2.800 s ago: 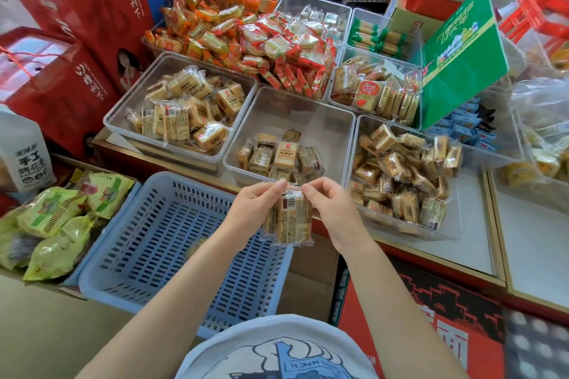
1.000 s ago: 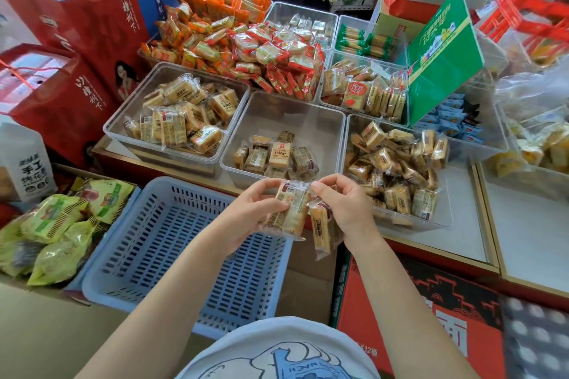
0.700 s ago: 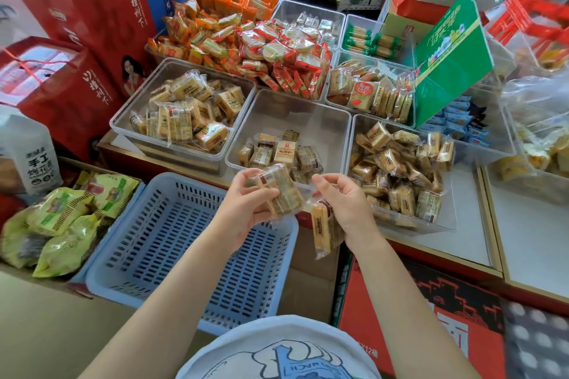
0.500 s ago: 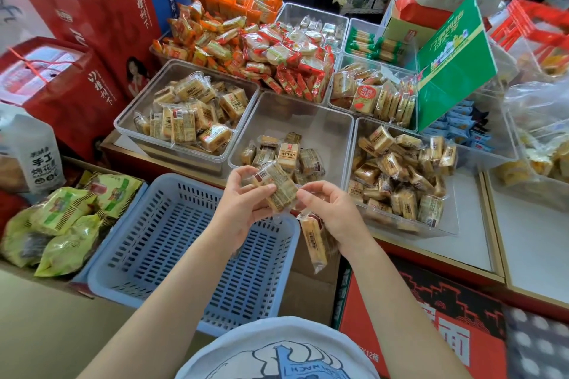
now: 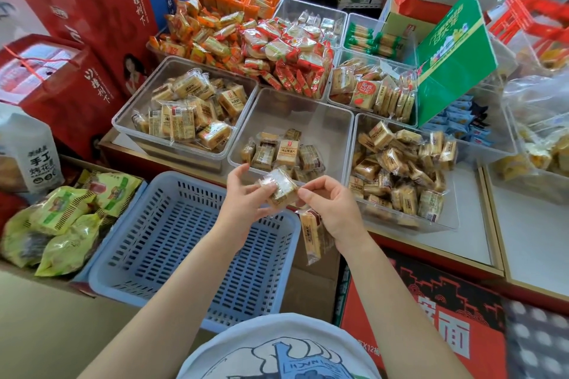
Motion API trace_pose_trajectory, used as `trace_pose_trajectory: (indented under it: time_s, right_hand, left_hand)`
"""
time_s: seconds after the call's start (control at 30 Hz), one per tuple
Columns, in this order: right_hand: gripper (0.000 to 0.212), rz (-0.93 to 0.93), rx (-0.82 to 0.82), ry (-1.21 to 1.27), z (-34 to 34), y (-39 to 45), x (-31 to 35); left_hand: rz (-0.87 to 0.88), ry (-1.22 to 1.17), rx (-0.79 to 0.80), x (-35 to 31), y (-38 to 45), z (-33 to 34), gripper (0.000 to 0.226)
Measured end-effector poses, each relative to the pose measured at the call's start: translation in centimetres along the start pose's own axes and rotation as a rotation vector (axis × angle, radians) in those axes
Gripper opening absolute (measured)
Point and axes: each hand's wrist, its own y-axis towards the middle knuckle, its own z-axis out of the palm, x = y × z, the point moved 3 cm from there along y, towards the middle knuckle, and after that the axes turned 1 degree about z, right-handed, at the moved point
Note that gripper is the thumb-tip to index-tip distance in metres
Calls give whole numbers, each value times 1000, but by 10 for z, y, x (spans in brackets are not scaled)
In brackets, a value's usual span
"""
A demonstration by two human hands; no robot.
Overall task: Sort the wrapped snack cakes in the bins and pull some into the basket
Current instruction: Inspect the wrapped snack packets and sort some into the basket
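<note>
Our left hand (image 5: 246,197) grips a wrapped cake (image 5: 278,188) above the far rim of the blue basket (image 5: 172,243). Our right hand (image 5: 332,212) pinches that wrapper's edge and holds a second cake (image 5: 311,237) hanging beneath. Just beyond sits the middle bin (image 5: 308,120), few cakes inside.

One clear-wrapped snack cake (image 5: 279,188) is held above the far right corner of the empty blue slotted basket (image 5: 129,268). A second cake (image 5: 311,235) hangs upright just below it. More cakes lie in the clear bins: middle bin (image 5: 308,114), left bin (image 5: 144,135), right bin (image 5: 446,224).
</note>
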Motion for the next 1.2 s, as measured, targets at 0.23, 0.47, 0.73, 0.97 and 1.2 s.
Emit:
trace_pose_trajectory:
  time_s: [0.23, 0.47, 0.73, 0.97, 1.2]
  right_hand:
    - [10, 23, -87, -70, -7, 2, -5]
    - [14, 65, -117, -30, -10, 2, -3]
    - [42, 202, -198, 73, -18, 13, -9]
    - [50, 331, -92, 151, -6, 25, -14]
    - [62, 325, 260, 230, 6, 29, -24]
  left_hand:
    - [302, 645, 324, -1, -6, 8, 51]
    - [260, 413, 275, -3, -11, 17, 32]
    - [-14, 293, 341, 7, -10, 30, 22]
    - [-44, 445, 344, 15, -6, 42, 59]
    - [-204, 14, 135, 19, 16, 35, 38]
